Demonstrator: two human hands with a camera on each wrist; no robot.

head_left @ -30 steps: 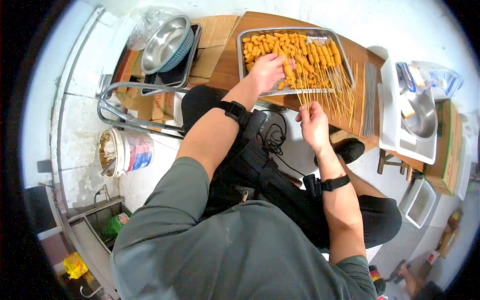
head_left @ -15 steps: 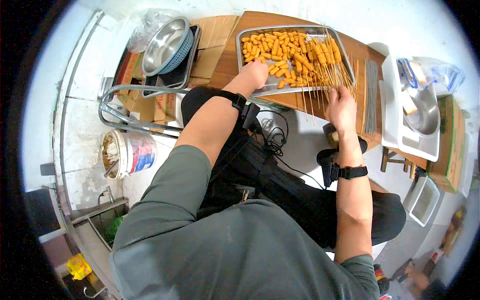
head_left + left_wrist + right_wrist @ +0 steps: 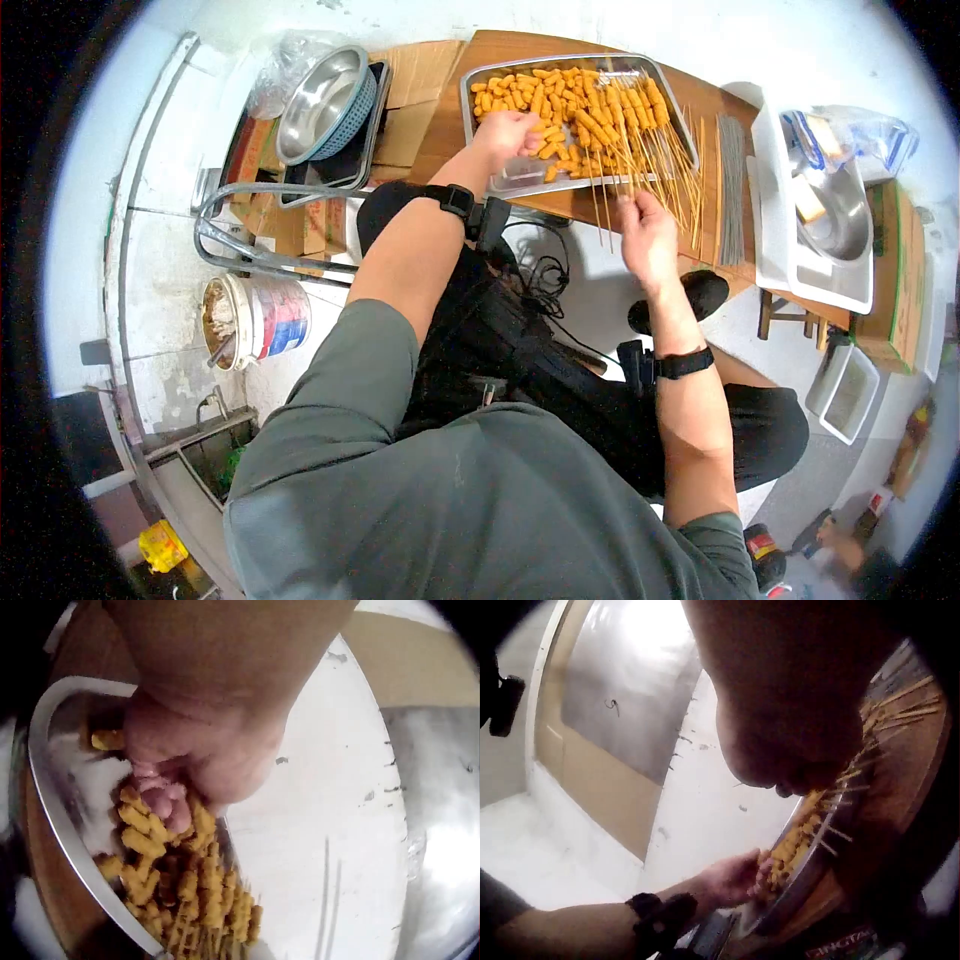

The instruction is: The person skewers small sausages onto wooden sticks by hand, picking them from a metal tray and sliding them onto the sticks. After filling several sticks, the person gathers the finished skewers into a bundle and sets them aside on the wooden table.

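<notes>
Orange food pieces [image 3: 510,90] lie loose in the left and middle of a metal tray [image 3: 466,112]. Threaded skewers [image 3: 655,105] rest at its right, their sticks [image 3: 690,208] jutting over the near rim. My left hand [image 3: 508,138] is at the tray's near left; in the left wrist view its bunched fingertips [image 3: 166,806] pinch at the pieces [image 3: 142,832], though what lies between them is partly hidden. By the near rim, my right hand [image 3: 650,240] holds a thin stick between thumb and fingers; the right wrist view shows this hand [image 3: 795,742] dark.
Grey rods [image 3: 735,190] lie on the wooden table [image 3: 590,206] right of the skewers, beside a white container [image 3: 775,200] and a steel bowl [image 3: 850,225]. Left are a metal bowl [image 3: 318,105], a chair frame [image 3: 240,245] and a bucket [image 3: 280,318].
My left hand has gone from a skewer over the tray's middle to the loose pieces at its left. My right hand went right to the skewers, then came part of the way back left.
</notes>
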